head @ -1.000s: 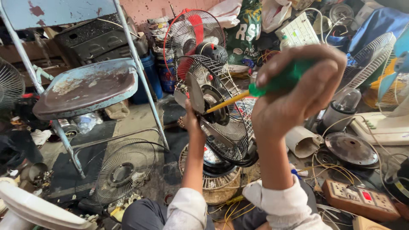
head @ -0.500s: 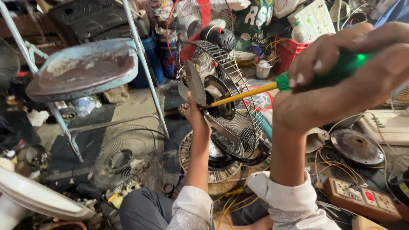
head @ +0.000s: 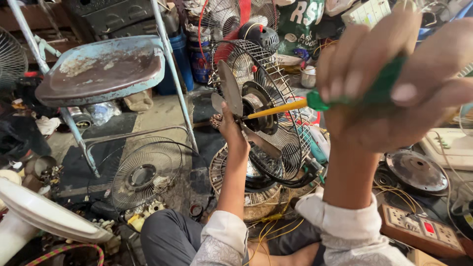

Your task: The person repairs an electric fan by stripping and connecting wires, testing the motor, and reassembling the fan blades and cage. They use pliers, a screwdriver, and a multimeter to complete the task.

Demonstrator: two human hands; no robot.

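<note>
One screwdriver [head: 315,102], seemingly right-hand [head: 389,83] gripped.

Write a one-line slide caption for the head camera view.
Right hand drives a green-handled screwdriver into a table fan's hub while the left hand steadies its blade.

The table fan [head: 256,113] stands tilted near the frame's centre, its front guard off, with grey metal blades bare before a round wire rear grille and a dark motor hub. The screwdriver [head: 315,101] has a translucent green handle at about two o'clock from the hub, and its yellow shaft slants down toward eight o'clock, tip meeting the hub.
</note>
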